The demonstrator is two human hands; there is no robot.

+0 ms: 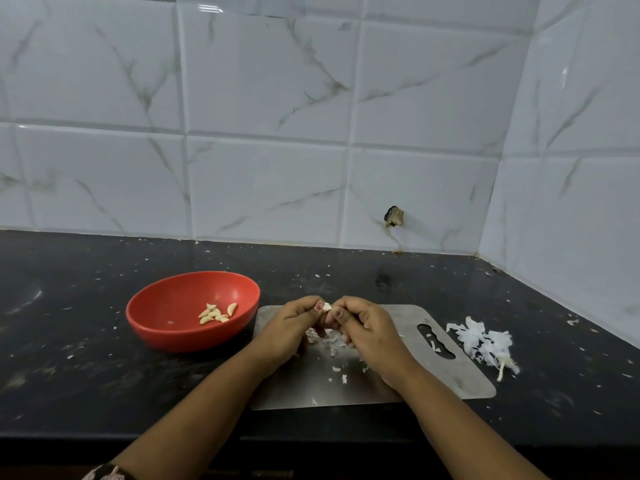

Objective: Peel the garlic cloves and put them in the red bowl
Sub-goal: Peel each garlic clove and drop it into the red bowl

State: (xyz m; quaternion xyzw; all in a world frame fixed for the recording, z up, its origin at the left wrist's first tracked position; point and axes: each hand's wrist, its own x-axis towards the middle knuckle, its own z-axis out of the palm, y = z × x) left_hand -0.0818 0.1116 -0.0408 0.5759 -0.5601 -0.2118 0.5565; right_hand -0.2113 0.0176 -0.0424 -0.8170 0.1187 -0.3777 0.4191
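Head camera: a person's left hand (pixel 289 323) and right hand (pixel 369 329) met above a steel cutting board (pixel 450 372). The fingers of both were curled, pinching a small garlic clove (pixel 327 307) between the thumbs. The clove was held clear of the board with white skin showing at the fingertips; how much skin clung to it could not be told.

Peeling appeared to be the step in hand, with several peeled cloves (pixel 215 314) already lying in the red bowl (pixel 162 337) just left of the board. The next move likely called for stripping the last skin with the thumbnails, then carrying the bare clove leftward over the bowl's rim and letting go.

Scraps of skin (pixel 333 345) littered the board beneath the hands. A larger heap of papery husks (pixel 481 341) lay on the black countertop (pixel 69 341) just off the board's right end, and flecks dotted the counter. Behind rose a wall of white, marble-veined tiles (pixel 270 133), cornering at right, with a broken hole (pixel 393 216) low in one tile.
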